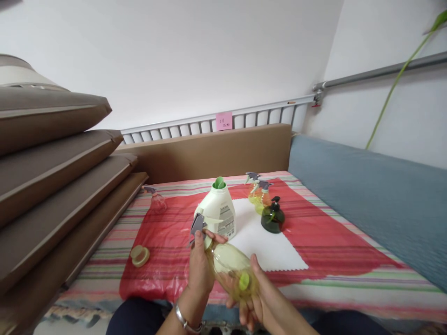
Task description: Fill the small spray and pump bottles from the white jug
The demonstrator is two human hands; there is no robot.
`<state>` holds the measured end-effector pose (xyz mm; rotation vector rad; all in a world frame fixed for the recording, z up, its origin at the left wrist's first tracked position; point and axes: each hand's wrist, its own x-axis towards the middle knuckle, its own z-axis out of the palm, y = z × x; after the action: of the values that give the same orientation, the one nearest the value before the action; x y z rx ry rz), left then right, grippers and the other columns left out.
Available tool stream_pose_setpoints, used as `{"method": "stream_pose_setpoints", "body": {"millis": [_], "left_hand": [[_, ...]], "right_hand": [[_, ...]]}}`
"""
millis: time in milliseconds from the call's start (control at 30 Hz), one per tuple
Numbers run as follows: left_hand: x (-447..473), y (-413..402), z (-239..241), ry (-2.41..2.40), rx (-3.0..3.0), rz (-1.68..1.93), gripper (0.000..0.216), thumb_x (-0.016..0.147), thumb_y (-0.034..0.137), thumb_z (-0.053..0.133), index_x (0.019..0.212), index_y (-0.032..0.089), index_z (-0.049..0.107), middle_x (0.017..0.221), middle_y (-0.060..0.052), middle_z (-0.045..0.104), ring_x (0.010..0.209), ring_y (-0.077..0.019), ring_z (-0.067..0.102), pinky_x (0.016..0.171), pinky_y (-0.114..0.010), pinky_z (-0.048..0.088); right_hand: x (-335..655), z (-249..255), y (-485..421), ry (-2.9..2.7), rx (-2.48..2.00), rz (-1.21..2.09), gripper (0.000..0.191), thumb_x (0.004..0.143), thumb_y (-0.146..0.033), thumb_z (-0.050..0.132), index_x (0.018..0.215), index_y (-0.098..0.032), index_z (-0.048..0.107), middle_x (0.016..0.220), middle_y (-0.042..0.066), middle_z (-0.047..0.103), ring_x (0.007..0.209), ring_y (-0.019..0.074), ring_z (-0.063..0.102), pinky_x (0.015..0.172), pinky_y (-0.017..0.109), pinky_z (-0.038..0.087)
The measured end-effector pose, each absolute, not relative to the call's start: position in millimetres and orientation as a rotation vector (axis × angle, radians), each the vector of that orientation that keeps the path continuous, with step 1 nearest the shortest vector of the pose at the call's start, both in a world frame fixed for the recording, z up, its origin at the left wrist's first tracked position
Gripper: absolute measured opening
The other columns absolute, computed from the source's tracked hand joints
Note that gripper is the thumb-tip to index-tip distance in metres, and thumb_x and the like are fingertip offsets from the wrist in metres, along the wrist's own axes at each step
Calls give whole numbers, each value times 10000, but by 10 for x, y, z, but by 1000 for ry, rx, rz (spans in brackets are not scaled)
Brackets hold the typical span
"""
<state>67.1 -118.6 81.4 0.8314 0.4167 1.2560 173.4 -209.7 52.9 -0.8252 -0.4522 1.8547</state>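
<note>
I hold a clear yellow-green spray bottle (230, 267) tilted on its side over the near edge of the bed. My left hand (199, 267) is closed round its neck, just below the grey and pale trigger head (198, 225). My right hand (256, 298) cups the bottle's base from underneath, fingers curled. Right behind the trigger stands a cream detergent bottle (220, 211) with a green spout, uncapped.
A white cloth (268, 242) lies on red plastic sheeting (167, 232) over a striped cover. A loose cream cap (140, 255) sits left. Two yellow spray bottles (259, 193), a dark green pump bottle (273, 217) and a pinkish spray bottle (155, 199) stand farther back. Brown cushions (52, 177) are stacked left; a blue cushion (366, 204) lies right.
</note>
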Motion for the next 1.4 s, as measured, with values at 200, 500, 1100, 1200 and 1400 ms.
{"method": "stream_pose_setpoints", "body": {"millis": [200,500,1100,1200,1400], "left_hand": [[641,-1180,826,344,925,1198,362,848,518,434,755,187,548,655,-26,615,847,-211,614,866,-379,421],[619,-1177,885,407,874,1157,409,821,561,446,694,182,534,645,-34,633,809,-216,633,863,-388,427],[551,-1154,925,507,904,1247,422,819,555,446,680,169,543,641,-38,634,787,-215,644,835,-368,454],[549,-1138,906,570,854,1303,427,809,567,451,677,170,540,643,-34,635,764,-212,651,807,-361,467],[541,-1138,988,568,824,1231,429,748,596,517,662,177,547,627,-37,637,754,-216,647,762,-339,471]], "right_hand": [[1758,459,-2161,-624,-589,1803,545,728,-514,617,1097,-117,557,916,131,691,680,165,661,552,234,496],[1746,229,-2186,-526,-547,1883,766,755,-717,361,1192,-103,495,702,135,702,460,121,622,405,165,440],[1575,345,-2045,-414,-692,1881,815,738,-749,321,1192,-84,448,824,165,683,415,127,591,368,233,470],[1526,294,-2018,-425,-682,1578,838,644,-630,628,1323,-289,274,1127,124,601,630,193,669,442,281,511],[1503,334,-2092,-430,-681,1661,777,692,-579,623,1319,-231,324,940,95,670,443,93,577,390,214,459]]}}
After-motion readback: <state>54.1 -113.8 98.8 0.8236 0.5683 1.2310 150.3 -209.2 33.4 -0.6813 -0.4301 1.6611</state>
